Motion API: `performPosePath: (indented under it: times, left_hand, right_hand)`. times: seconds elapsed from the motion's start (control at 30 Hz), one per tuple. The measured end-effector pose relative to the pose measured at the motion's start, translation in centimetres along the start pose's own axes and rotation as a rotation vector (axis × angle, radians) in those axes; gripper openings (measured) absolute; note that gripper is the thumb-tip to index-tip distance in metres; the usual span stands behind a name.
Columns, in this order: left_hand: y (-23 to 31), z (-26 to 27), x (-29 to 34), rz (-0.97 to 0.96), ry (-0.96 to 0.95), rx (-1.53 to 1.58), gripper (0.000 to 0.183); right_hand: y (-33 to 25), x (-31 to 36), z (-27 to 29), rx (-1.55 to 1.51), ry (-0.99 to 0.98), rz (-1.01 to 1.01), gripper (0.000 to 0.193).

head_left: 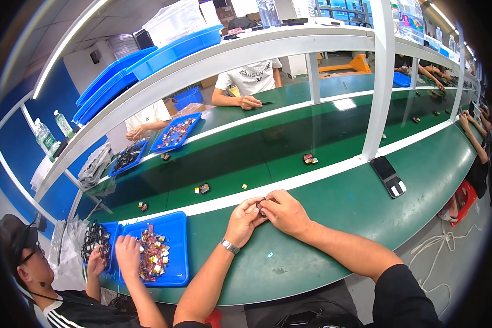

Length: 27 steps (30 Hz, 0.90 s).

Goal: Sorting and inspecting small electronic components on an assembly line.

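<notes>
Factory assembly line, I'd log it. My main sign: a long green conveyor belt (279, 147), small parts (310, 159) spaced out along it. People work on both sides: one in a white shirt (254, 79) beyond the belt, one in a dark cap (12, 232) on its near side. Beside the belt, near that cap, I see a blue tray (179, 240) heaped with loose pieces. Over the belt, a white metal frame (382, 82) carrying stacked blue bins (172, 52). Well beyond the belt, an orange pallet truck (361, 62).
</notes>
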<state>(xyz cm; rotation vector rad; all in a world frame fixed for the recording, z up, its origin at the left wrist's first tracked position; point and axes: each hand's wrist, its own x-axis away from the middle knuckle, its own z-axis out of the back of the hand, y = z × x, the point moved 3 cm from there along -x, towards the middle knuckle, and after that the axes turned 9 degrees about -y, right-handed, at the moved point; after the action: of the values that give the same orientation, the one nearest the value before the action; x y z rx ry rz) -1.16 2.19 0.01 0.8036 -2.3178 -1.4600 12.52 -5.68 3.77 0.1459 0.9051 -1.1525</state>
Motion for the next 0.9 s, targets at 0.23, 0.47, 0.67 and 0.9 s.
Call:
performPosePath:
  times: [0.23,0.47,0.67,0.9]
  left_hand:
    - [-0.1,-0.4,0.0,-0.025,0.099,-0.148,0.026]
    - [-0.9,-0.2,-0.4,-0.038,0.178,-0.280,0.021]
    - [-0.7,-0.3,0.0,-0.070,0.137,-0.327,0.024]
    - [-0.6,-0.2,-0.3,-0.054,0.069,-0.309,0.030]
  right_hand:
    - [0.2,-0.3,0.0,-0.111,-0.014,0.020,0.015]
    - [2.4,0.2,-1.0,-0.546,-0.116,-0.388,0.018]
    - [2.1,-0.2,-0.7,-0.572,-0.113,-0.374,0.019]
    - [2.8,-0.1,-0.7,-0.615,-0.143,-0.388,0.020]
